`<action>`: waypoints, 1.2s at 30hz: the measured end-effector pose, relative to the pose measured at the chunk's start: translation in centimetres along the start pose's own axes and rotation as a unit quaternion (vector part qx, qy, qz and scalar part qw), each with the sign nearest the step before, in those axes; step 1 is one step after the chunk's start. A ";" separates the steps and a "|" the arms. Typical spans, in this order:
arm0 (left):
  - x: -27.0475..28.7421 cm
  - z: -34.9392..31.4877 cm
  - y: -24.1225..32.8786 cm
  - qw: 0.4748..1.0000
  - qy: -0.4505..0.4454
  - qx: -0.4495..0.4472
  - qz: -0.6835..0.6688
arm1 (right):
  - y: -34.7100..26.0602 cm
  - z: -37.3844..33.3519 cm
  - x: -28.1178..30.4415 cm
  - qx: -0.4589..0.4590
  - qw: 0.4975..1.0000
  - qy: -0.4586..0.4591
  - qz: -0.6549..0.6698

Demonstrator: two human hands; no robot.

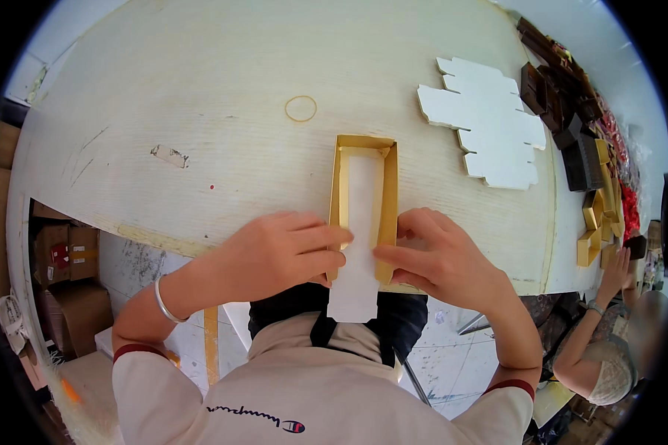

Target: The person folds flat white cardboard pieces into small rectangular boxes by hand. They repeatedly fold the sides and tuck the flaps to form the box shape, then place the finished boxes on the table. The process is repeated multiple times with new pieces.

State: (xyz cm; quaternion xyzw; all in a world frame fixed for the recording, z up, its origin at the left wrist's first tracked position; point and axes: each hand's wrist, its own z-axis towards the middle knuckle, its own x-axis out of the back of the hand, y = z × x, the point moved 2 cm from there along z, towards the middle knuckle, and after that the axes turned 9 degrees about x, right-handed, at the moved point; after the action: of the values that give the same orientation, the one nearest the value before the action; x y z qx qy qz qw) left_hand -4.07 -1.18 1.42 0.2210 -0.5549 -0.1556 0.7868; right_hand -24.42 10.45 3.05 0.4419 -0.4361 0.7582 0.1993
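A long, narrow cardboard box [390, 178], gold outside with a white bottom, lies at the table's near edge. Its far end is folded up, while its near end flap [352, 300] hangs flat past the edge toward me. My left hand [289, 248] grips the box's left wall, fingertips reaching inside over it. On the other side my right hand [434, 252] pinches the right wall near the open end, thumb inside and fingers outside. Farther right lies a stack of flat white die-cut cardboard blanks [490, 122].
A rubber band [300, 108] lies on the table [223, 67] beyond the box. Dark boxes [583, 163] and small gold boxes [590, 246] line the right side. Another person's hand [614, 274] works at lower right. Brown cartons [82, 319] fill a shelf at left.
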 end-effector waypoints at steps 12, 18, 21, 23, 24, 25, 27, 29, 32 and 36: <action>-1.6 0.5 0.2 0.992 0.086 0.073 -0.057 | 0.1 0.8 -2.7 -0.016 0.991 0.133 -0.006; -1.5 1.6 1.1 0.984 0.089 0.132 -0.081 | -0.4 1.2 -2.7 -0.060 0.989 0.128 0.048; -1.8 1.7 1.3 0.986 0.099 0.128 -0.045 | -0.7 1.3 -2.6 -0.073 0.989 0.120 0.036; -2.1 1.6 1.3 0.986 0.101 0.126 -0.036 | -0.7 1.2 -2.3 -0.081 0.991 0.100 0.021; -2.1 1.6 1.2 0.986 0.100 0.125 -0.040 | -0.6 1.3 -1.5 -0.120 0.981 0.117 0.100; -1.9 1.4 1.2 0.986 0.099 0.127 -0.042 | -0.5 1.6 0.0 -0.156 0.962 0.133 0.180; -1.8 1.4 1.1 0.986 0.101 0.125 -0.049 | 1.0 2.3 1.7 -0.193 0.945 0.183 0.189; -1.9 1.5 1.1 0.986 0.103 0.114 -0.060 | 2.8 3.8 3.2 -0.213 0.954 0.204 0.057; -1.8 1.7 0.8 0.987 0.094 0.103 -0.075 | 4.7 6.5 2.2 -0.265 0.955 0.115 0.061; -1.9 1.8 0.6 0.988 0.084 0.093 -0.089 | 5.3 7.9 0.3 -0.204 0.973 0.106 0.011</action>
State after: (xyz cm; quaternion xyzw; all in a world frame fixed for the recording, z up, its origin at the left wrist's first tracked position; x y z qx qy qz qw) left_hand -6.38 -0.05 0.77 0.3543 -0.4771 -0.1533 0.7895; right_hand -24.29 0.91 2.49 0.3041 -0.5624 0.6982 0.3220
